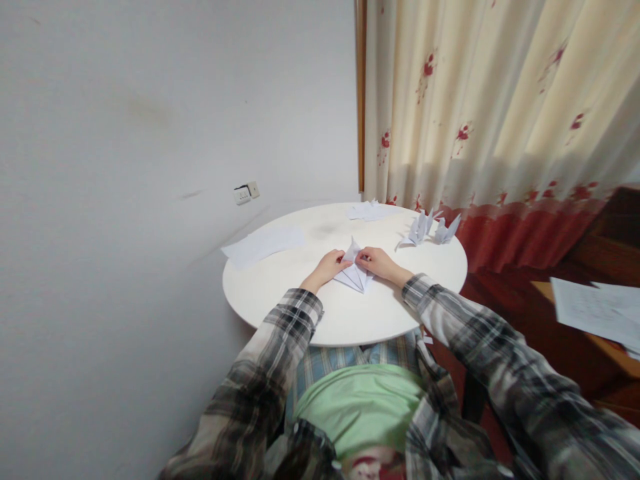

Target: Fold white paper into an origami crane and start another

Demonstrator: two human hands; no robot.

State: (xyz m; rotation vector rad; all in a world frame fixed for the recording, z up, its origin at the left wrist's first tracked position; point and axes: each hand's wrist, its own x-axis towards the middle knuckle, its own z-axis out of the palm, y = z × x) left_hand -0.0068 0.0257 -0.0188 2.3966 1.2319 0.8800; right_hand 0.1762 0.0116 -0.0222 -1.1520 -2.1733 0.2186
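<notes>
A partly folded white paper (354,272) lies on the round white table (345,313), pointed like a kite. My left hand (330,265) pinches its left side, fingers curled on the paper. From the right, my right hand (376,261) presses and grips the paper's upper fold. Both hands meet at the paper's top point. My arms wear plaid sleeves.
Two finished paper cranes (429,230) stand at the table's far right. A flat white sheet (263,245) lies at the far left, more white paper (367,211) at the back edge. Printed sheets (595,308) rest on a wooden surface to the right. A wall and a curtain (500,120) stand close behind.
</notes>
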